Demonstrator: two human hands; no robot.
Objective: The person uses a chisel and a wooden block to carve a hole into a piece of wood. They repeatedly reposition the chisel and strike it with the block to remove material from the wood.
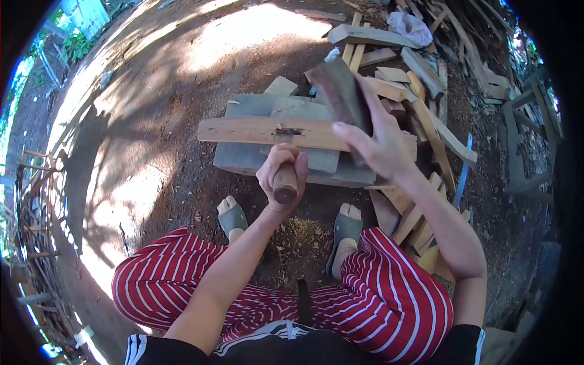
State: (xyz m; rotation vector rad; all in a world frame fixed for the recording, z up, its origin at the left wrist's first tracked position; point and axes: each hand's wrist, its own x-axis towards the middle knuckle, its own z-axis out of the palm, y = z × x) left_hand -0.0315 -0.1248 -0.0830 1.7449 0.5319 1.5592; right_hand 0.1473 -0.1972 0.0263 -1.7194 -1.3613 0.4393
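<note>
My left hand [277, 170] is wrapped around the wooden handle of a chisel [285, 187]. The blade points away from me, and its tip meets a dark slot [289, 131] in a long pale wooden bar [234, 129]. That bar lies crosswise on thick grey boards [240, 155] low in front of me. To the right, my right hand [389, 146] grips a dark wooden block [342, 91], raised above the bar's right part and slightly blurred. The block hides some of the bar and boards behind it; most of the right fingers are out of sight.
Offcuts and planks [423, 121] are heaped to the right, with a white plastic bag [410, 28] among them. A wooden frame [526, 134] stands at far right. Both feet [349, 228] rest on the dirt ground close to the boards.
</note>
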